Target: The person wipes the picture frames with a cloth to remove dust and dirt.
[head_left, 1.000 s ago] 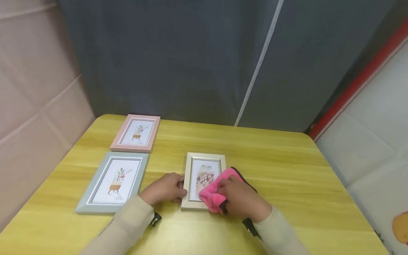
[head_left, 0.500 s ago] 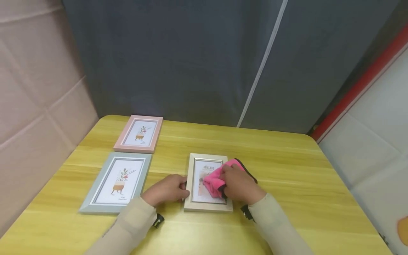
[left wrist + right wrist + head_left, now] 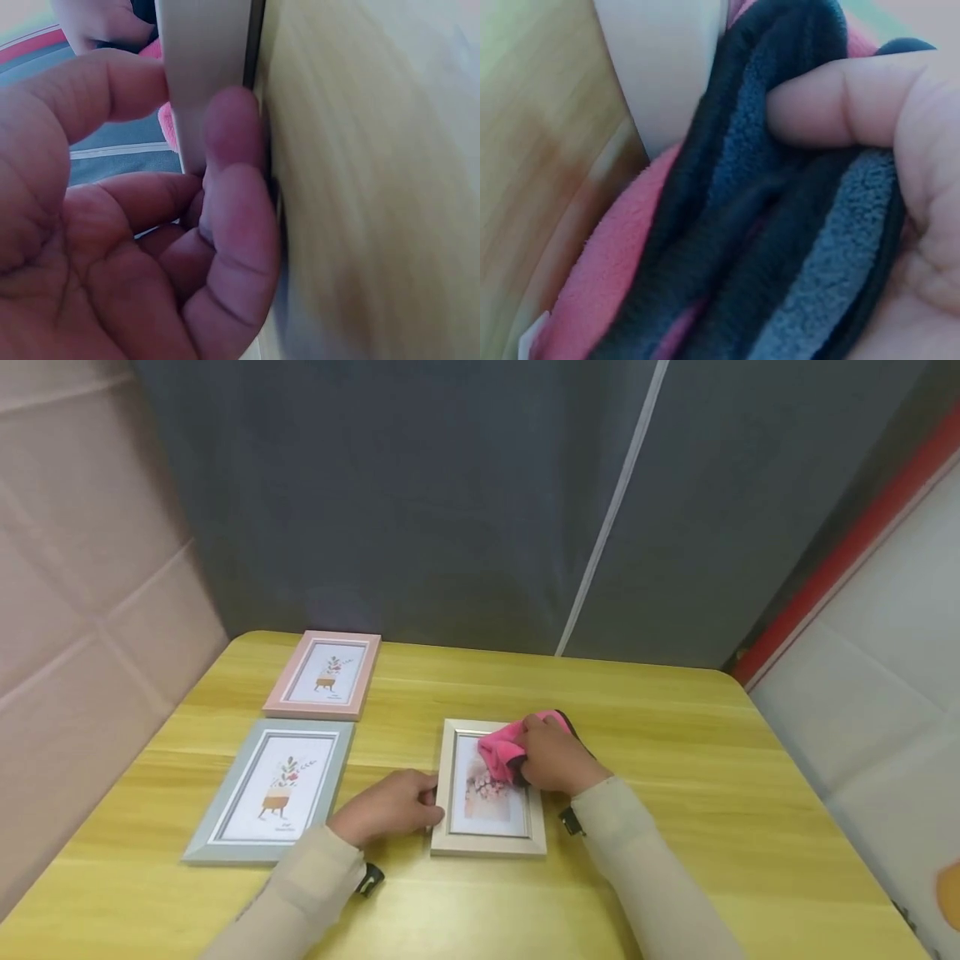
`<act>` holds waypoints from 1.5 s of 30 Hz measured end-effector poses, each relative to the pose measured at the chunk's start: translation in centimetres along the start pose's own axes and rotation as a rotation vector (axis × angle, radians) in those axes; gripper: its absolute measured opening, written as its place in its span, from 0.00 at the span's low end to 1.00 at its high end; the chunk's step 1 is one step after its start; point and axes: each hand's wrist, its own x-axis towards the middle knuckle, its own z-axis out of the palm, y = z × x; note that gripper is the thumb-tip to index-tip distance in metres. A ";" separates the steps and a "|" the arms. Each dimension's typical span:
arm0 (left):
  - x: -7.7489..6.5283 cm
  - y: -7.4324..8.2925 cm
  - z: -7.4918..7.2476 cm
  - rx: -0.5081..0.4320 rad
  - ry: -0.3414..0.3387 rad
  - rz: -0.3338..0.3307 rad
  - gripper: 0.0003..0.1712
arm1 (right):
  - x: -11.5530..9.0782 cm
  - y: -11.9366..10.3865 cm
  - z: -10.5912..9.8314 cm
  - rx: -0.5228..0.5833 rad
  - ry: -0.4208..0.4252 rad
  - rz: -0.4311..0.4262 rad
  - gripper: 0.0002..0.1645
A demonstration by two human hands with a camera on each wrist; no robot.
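A cream picture frame (image 3: 491, 845) with a flower print lies flat on the table. My left hand (image 3: 393, 806) grips its left edge; the left wrist view shows the thumb on the frame's side (image 3: 202, 67) and curled fingers at its lower edge by the tabletop. My right hand (image 3: 558, 756) holds a bunched pink cloth (image 3: 501, 747) with dark edging against the upper right part of the picture, hiding that corner. Up close in the right wrist view, the thumb presses into the folds of the cloth (image 3: 607, 262), whose other face is grey.
A grey-blue picture frame (image 3: 197, 850) lies left of my left hand, and a pink picture frame (image 3: 273, 706) sits behind it near the far edge. The yellow wooden table (image 3: 712, 793) ends at a dark curtain (image 3: 390, 510) at the back.
My right hand and the pink cloth have moved up the picture, from its lower right to its upper right, uncovering the lower part. My left hand stays at the left edge.
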 end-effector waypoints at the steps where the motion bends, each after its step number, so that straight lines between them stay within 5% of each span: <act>1: 0.0 0.0 0.0 0.001 -0.002 0.004 0.11 | 0.1 0.1 0.0 -0.004 0.002 -0.001 0.07; 10: 0.0 0.2 0.0 -0.022 -0.002 -0.005 0.11 | -0.6 1.5 1.1 0.083 0.148 -0.096 0.13; 13: -0.1 0.1 0.1 -0.037 0.007 -0.034 0.11 | -1.6 1.7 1.1 0.170 0.192 -0.185 0.08; 17: 0.0 0.2 0.3 -0.052 0.019 -0.051 0.10 | -4.2 1.4 0.3 0.237 0.166 -0.254 0.12; 27: 0.0 0.1 0.4 -0.051 0.023 -0.043 0.09 | -10.5 -1.0 1.0 0.062 0.114 -0.421 0.09; 36: 0.0 0.0 0.4 -0.026 0.019 -0.016 0.10 | -10.3 -1.8 2.4 -0.110 0.166 -0.415 0.10; 45: -0.1 0.0 0.3 -0.016 0.012 -0.015 0.10 | -8.9 -2.6 2.1 -0.099 0.130 -0.305 0.03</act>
